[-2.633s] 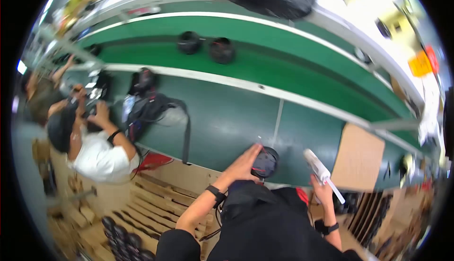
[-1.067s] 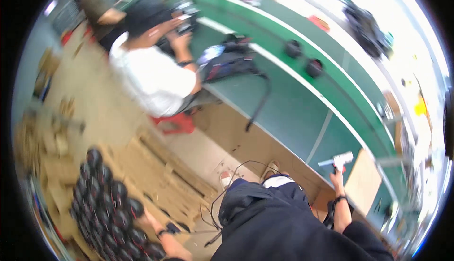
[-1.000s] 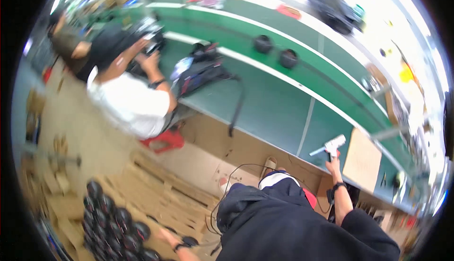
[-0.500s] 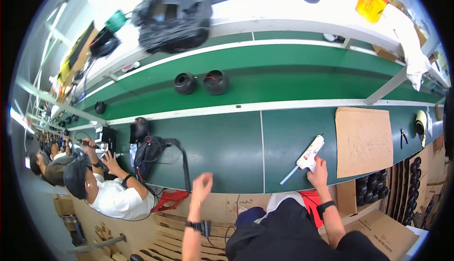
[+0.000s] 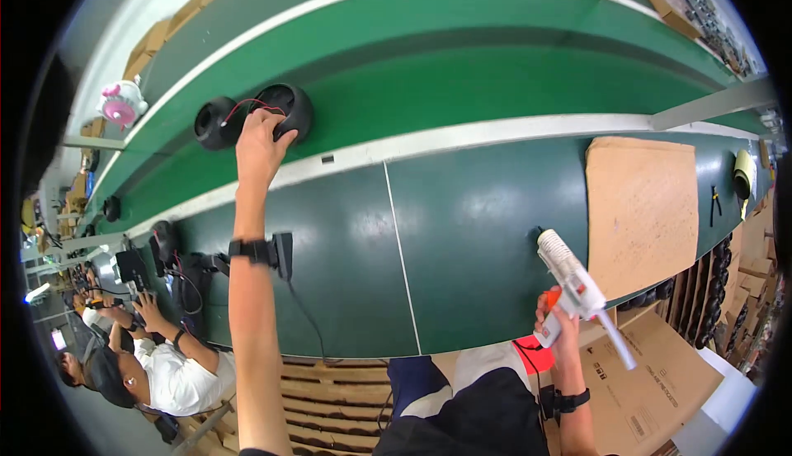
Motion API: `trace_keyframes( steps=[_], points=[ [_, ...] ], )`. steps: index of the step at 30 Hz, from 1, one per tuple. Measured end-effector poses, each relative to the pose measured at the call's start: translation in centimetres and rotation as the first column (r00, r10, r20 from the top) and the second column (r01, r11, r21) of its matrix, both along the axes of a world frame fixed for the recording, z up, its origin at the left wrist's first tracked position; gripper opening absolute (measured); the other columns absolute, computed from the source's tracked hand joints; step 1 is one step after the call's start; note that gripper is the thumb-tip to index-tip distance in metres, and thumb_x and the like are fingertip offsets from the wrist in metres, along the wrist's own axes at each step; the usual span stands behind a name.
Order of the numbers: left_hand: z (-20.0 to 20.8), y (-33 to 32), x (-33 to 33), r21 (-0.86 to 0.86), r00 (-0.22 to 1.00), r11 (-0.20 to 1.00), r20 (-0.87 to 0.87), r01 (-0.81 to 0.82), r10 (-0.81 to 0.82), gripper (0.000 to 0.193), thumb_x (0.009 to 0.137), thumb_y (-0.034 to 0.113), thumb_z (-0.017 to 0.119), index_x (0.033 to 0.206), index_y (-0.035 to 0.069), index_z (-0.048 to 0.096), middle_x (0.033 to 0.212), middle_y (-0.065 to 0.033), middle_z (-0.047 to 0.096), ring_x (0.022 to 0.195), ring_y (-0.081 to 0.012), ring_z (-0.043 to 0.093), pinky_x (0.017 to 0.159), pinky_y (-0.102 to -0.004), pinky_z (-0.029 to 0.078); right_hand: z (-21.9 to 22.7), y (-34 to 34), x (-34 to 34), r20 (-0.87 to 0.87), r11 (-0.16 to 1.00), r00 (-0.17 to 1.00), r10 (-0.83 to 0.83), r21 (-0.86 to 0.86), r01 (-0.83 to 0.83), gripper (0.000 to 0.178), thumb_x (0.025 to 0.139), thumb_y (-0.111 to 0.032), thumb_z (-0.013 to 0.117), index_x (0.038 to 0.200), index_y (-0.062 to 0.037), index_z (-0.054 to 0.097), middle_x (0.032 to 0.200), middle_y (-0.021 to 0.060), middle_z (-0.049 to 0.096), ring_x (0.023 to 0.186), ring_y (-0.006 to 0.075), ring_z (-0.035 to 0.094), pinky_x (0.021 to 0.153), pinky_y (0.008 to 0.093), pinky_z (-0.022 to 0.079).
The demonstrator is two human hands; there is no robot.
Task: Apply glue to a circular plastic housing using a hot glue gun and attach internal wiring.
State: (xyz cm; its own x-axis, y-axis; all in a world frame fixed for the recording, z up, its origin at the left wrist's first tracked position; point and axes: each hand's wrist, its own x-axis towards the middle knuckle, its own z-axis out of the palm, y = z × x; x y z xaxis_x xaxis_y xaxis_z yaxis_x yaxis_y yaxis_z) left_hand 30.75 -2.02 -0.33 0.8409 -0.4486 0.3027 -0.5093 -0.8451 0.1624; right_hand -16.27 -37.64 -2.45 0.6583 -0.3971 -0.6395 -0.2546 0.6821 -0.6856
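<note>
My left hand (image 5: 266,134) reaches far across to the green belt. Its thumb and fingers are closed on the near rim of a black round housing (image 5: 302,114) with a hollow top and a red wire. Another black housing (image 5: 212,121) sits just to its left. In my right hand (image 5: 561,324) is a white glue gun (image 5: 571,274) with an orange-red trigger. The gun is raised near the bench's front edge, its dark nozzle pointing away to the left. A pale glue stick (image 5: 617,340) sticks out of its back end.
A sheet of brown cardboard (image 5: 643,217) lies on the green bench (image 5: 478,208) at right, with pliers (image 5: 715,200) and a tape roll (image 5: 744,175) beyond. A co-worker (image 5: 169,373) sits at the left by a black bag (image 5: 191,287). A metal post (image 5: 714,105) stands at right.
My left hand has gone from the bench's front edge up to the belt and taken hold of a housing. The glue gun has been lifted and turned in my right hand. My view has shifted.
</note>
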Motion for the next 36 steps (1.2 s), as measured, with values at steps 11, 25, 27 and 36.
trace_keyframes(
  steps=[11, 25, 27, 36],
  points=[
    [1.2, -7.4, -27.7, -0.350, 0.801, 0.862, -0.590, -0.367, 0.102, 0.030, 0.073, 0.014, 0.083, 0.095, 0.005, 0.065, 0.080, -0.0070, 0.062, 0.061, -0.0240, 0.057, 0.054, -0.0339, 0.047, 5.4, 4.1, 2.7, -0.083, 0.933, 0.949, 0.304, -0.174, -0.314, 0.046, 0.080, -0.027, 0.079, 0.113, -0.0045, 0.055, 0.113, 0.0144, 0.057, 0.075, 0.0231, 0.063, 0.063, 0.0349, 0.051],
    [2.5, -1.7, -28.0, -0.179, 0.853, 0.962, -0.516, -0.204, 0.085, 0.024, 0.068, 0.006, 0.076, 0.090, 0.005, 0.067, 0.092, -0.0045, 0.053, 0.082, -0.0258, 0.052, 0.063, -0.0352, 0.042, 10.9, 10.8, 6.8, -0.576, -0.106, 0.338, 0.744, -0.602, -0.792, 0.029, 0.071, -0.008, 0.071, 0.100, -0.0023, 0.067, 0.100, 0.0157, 0.068, 0.082, 0.0316, 0.069, 0.076, 0.0368, 0.054],
    [2.4, -2.2, -27.6, -0.183, 0.844, 0.967, -0.534, -0.180, 0.056, 0.022, 0.067, 0.004, 0.073, 0.087, 0.004, 0.065, 0.090, -0.0055, 0.053, 0.083, -0.0258, 0.053, 0.063, -0.0348, 0.042, 11.2, 11.3, 7.7, -0.543, -0.035, 0.390, 0.744, -0.614, -0.788, 0.036, 0.067, -0.006, 0.073, 0.102, -0.0026, 0.066, 0.100, 0.0165, 0.067, 0.083, 0.0322, 0.069, 0.075, 0.0361, 0.054],
    [3.4, -1.4, -22.6, -0.370, 0.698, 0.928, -0.657, 0.033, -0.287, 0.015, 0.074, -0.001, 0.072, 0.085, 0.001, 0.061, 0.074, -0.0099, 0.059, 0.066, -0.0258, 0.056, 0.060, -0.0367, 0.047, 12.7, 12.4, 9.4, -0.601, -0.075, 0.354, 0.717, -0.571, -0.817, 0.032, 0.071, -0.007, 0.073, 0.100, 0.0031, 0.063, 0.100, 0.0184, 0.066, 0.091, 0.0336, 0.067, 0.081, 0.0372, 0.053]
  ],
)
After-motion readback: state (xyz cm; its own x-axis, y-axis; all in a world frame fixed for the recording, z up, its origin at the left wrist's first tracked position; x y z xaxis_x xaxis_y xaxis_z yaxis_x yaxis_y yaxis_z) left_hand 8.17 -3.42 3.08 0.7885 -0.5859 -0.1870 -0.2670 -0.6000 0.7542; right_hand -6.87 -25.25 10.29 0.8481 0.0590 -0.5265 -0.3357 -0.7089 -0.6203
